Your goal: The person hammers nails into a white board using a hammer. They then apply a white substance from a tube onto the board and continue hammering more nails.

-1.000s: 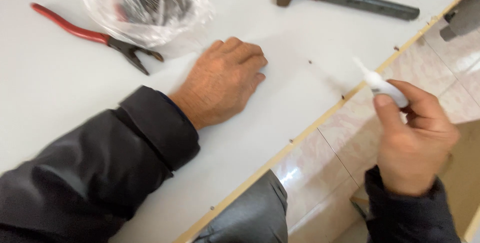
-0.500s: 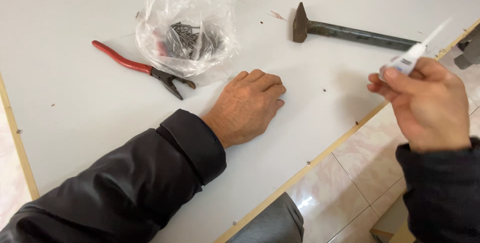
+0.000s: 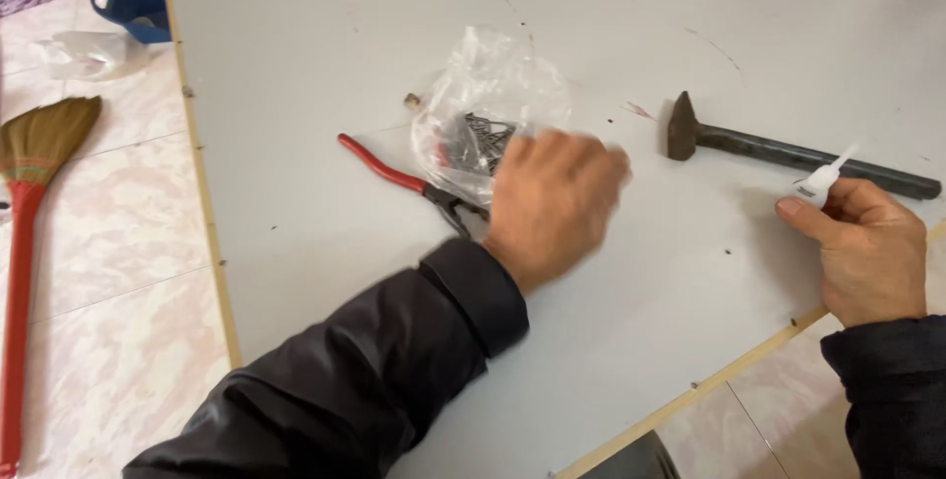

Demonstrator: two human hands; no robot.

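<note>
While left hand [image 3: 550,205] touches bag [image 3: 488,109], right hand [image 3: 872,247] grips tube [image 3: 821,181]

Plastic bag [image 3: 483,109]: clear, crumpled, lying on the white board; holds a dark cluster of small metal pieces; its near edge is under the left hand's fingers.
Pliers [image 3: 409,183]: red handles, dark jaws, flat on the board, touching the bag's lower left edge.
Glue tube [image 3: 823,178]: small, white, pointed nozzle tilted up-right, pinched at its lower end.

Left hand [image 3: 550,205] outstretched — right hand [image 3: 867,247] closed
</note>
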